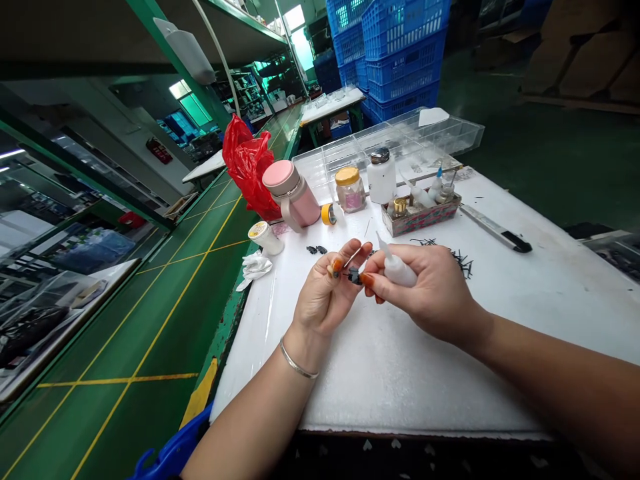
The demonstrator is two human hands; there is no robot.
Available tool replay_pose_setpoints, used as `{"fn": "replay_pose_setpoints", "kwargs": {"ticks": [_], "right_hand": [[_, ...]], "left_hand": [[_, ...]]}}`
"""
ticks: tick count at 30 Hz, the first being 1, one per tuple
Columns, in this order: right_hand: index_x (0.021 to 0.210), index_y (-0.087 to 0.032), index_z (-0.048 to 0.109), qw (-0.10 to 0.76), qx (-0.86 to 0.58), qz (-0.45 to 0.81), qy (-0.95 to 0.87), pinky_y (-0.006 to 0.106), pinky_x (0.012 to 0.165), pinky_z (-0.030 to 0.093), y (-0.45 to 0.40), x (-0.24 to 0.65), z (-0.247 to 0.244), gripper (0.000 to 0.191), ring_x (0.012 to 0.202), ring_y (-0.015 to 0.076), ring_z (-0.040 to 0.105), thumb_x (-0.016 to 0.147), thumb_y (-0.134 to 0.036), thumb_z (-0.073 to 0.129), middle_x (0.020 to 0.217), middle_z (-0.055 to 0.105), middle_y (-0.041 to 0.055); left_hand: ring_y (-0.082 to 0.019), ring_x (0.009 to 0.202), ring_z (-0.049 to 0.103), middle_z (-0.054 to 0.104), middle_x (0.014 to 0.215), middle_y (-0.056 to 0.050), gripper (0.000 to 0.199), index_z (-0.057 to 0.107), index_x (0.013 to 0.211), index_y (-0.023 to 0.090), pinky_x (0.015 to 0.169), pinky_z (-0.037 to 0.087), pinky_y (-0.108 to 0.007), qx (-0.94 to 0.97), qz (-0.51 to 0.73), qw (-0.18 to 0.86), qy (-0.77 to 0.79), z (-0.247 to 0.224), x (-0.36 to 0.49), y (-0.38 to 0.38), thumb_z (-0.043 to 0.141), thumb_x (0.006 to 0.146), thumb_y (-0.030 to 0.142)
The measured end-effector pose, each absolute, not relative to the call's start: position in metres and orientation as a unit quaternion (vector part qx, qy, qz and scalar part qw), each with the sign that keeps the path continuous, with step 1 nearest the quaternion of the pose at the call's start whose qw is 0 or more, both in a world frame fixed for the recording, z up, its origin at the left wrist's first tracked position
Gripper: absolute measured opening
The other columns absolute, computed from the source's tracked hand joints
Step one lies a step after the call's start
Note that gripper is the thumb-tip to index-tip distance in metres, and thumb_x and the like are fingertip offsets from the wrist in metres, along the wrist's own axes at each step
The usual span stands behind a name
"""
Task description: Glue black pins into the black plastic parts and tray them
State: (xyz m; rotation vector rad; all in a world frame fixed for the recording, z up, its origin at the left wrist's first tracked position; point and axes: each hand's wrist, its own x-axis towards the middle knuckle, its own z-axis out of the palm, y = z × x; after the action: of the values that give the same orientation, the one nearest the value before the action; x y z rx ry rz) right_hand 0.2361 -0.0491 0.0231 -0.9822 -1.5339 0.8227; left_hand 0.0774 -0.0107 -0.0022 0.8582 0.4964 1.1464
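Note:
My left hand (325,287) is closed in a pinch on a small black part (355,275), whose exact kind I cannot make out. Facing it, my right hand (430,287) has a white squeeze bottle (400,271) with a narrow nozzle tucked in its grip, the nozzle pointing up and left. The right thumb and fingertip meet at the black part's right side. Beyond my left hand lie a few more small black parts (317,250). Thin black pins (464,264) are scattered behind my right hand.
Along the table's back stand a pink mug (300,200), a yellow-lidded jar (349,190), a white bottle (381,180) and a small box (423,217) of bottles. A utility knife (495,228) lies right. A white glove (254,268) rests left, beside the green conveyor (165,327).

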Motion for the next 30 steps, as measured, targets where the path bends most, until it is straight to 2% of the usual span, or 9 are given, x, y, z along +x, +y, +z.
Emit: {"fn": "replay_pose_setpoints", "kwargs": {"ticks": [5, 11, 15, 22, 30], "right_hand": [[0.071, -0.017, 0.068, 0.536, -0.417, 0.321, -0.660, 0.023, 0.050, 0.040, -0.0500, 0.2361, 0.0228, 0.011, 0.051, 0.0104, 0.052, 0.081, -0.019, 0.065, 0.061, 0.064, -0.0010], [0.068, -0.016, 0.066, 0.536, -0.411, 0.283, -0.681, 0.022, 0.051, 0.037, -0.0498, 0.2370, 0.0223, 0.014, 0.050, 0.0091, 0.048, 0.082, -0.019, 0.064, 0.056, 0.059, -0.0026], [0.068, -0.017, 0.065, 0.534, -0.412, 0.275, -0.685, 0.022, 0.051, 0.037, -0.0504, 0.2370, 0.0228, 0.014, 0.050, 0.0091, 0.048, 0.082, -0.018, 0.064, 0.057, 0.059, -0.0028], [0.074, -0.016, 0.067, 0.548, -0.399, 0.277, -0.681, 0.022, 0.053, 0.039, -0.0507, 0.2368, 0.0223, 0.009, 0.053, 0.0099, 0.051, 0.082, -0.018, 0.065, 0.061, 0.063, -0.0020], [0.072, -0.015, 0.066, 0.562, -0.384, 0.265, -0.683, 0.020, 0.052, 0.039, -0.0495, 0.2358, 0.0226, 0.008, 0.052, 0.0080, 0.051, 0.080, -0.014, 0.066, 0.060, 0.062, -0.0031]], "left_hand": [[-0.028, 0.121, 0.056, 0.064, 0.115, -0.001, 0.038, 0.062, 0.068, 0.020, 0.068, 0.056, -0.026, 0.378, 0.518, 0.729, 0.239, -0.0005, 0.0784, -0.0117, 0.094, 0.059, 0.038], [-0.023, 0.112, 0.060, 0.066, 0.109, 0.000, 0.034, 0.063, 0.068, 0.022, 0.062, 0.054, -0.023, 0.368, 0.517, 0.739, 0.226, -0.0009, 0.0791, -0.0110, 0.094, 0.059, 0.033], [-0.025, 0.114, 0.059, 0.066, 0.111, -0.001, 0.037, 0.063, 0.070, 0.021, 0.062, 0.055, -0.024, 0.380, 0.517, 0.727, 0.244, -0.0020, 0.0782, -0.0101, 0.094, 0.058, 0.037], [-0.023, 0.107, 0.061, 0.066, 0.107, -0.002, 0.041, 0.062, 0.068, 0.019, 0.061, 0.054, -0.022, 0.373, 0.509, 0.733, 0.255, -0.0001, 0.0797, -0.0109, 0.096, 0.053, 0.037], [-0.018, 0.095, 0.064, 0.065, 0.100, -0.002, 0.036, 0.062, 0.067, 0.015, 0.067, 0.054, -0.019, 0.345, 0.515, 0.749, 0.232, 0.0036, 0.0820, -0.0140, 0.095, 0.057, 0.025]]}}
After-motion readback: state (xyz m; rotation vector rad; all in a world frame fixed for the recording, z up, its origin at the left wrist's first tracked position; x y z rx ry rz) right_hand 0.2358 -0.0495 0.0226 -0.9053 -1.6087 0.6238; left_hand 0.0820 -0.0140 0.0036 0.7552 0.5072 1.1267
